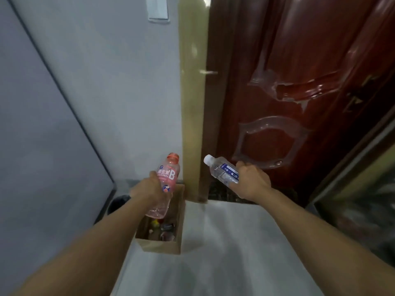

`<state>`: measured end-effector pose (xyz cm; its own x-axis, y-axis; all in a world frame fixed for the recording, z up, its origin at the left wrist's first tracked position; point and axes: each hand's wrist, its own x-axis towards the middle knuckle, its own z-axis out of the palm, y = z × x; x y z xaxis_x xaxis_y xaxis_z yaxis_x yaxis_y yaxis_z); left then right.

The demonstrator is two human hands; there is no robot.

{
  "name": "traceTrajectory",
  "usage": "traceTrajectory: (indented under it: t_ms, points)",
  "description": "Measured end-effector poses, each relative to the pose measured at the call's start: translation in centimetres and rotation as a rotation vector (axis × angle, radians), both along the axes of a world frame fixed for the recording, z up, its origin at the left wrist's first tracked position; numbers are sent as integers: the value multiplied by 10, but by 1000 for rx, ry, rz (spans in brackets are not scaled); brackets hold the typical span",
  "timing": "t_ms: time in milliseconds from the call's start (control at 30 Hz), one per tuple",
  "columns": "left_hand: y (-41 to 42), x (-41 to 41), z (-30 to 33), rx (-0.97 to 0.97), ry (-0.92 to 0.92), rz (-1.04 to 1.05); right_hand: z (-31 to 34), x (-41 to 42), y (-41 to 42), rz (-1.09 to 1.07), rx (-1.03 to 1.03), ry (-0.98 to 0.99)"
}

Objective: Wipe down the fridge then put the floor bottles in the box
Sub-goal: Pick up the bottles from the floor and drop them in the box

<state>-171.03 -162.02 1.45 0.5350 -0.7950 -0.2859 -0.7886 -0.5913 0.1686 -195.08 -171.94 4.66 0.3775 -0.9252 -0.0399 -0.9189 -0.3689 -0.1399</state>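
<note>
Above the cardboard box (162, 246) on the floor, our left hand (147, 189) fingers wrap the pink bottle (165, 184); right hand (252, 180) grips the clear bottle (222, 170), fingers apparently curled beneath.

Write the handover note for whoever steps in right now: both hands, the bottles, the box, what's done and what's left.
Left hand grips the pink bottle, held above the cardboard box.
Right hand grips the clear bottle, in the air to the right of the box, in front of the red door.
Box stands on the floor by the wall, with some items already inside.
Left: put both bottles into the box. The frame does not show whether the fridge was wiped.
</note>
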Motion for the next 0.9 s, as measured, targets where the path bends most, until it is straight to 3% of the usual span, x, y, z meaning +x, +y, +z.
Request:
traceTrajectory:
  t_ms: [267, 733, 900]
  points:
    - [-31, -9, -14, 44, 38, 280, -14, 41, -99, 297, 57, 24]
    - [-85, 76, -70, 103, 146, 647, -68, 194, -201, 640, 118, 73]
    - [-90, 88, -94, 129, 195, 778, -96, 238, -225, 759, 159, 190]
